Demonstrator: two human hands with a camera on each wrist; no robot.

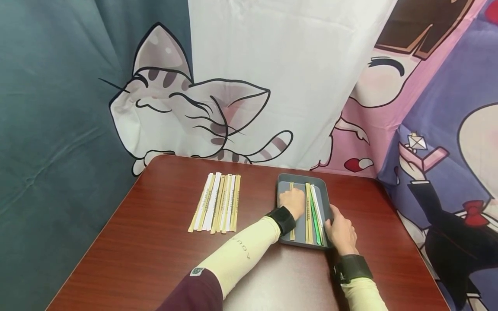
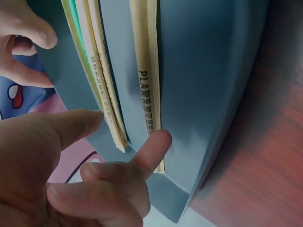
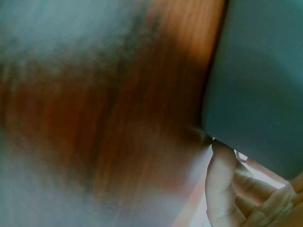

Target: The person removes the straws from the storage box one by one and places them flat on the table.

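Observation:
A grey tray (image 1: 303, 178) stands at the right of the table, holding several paper-wrapped straws (image 1: 309, 216), brown, white and one green (image 1: 315, 216). My left hand (image 1: 293, 202) reaches into its left part, over a single brown-wrapped straw (image 1: 292, 236). The left wrist view shows one fingertip touching this wrapped straw (image 2: 147, 71), printed "PLA", with the thumb apart and other fingers bent. At the tray's right side, my right hand (image 1: 343, 233) holds the wall, thumb by the rim and fingers outside; in the right wrist view a bent finger (image 3: 221, 184) meets the tray's outer face (image 3: 260, 94).
A row of several brown and white wrapped straws (image 1: 218, 203) lies side by side on the reddish-brown table (image 1: 155, 255), left of the tray. Behind the table's far edge hangs a cloth (image 1: 303, 65) printed with cartoon figures.

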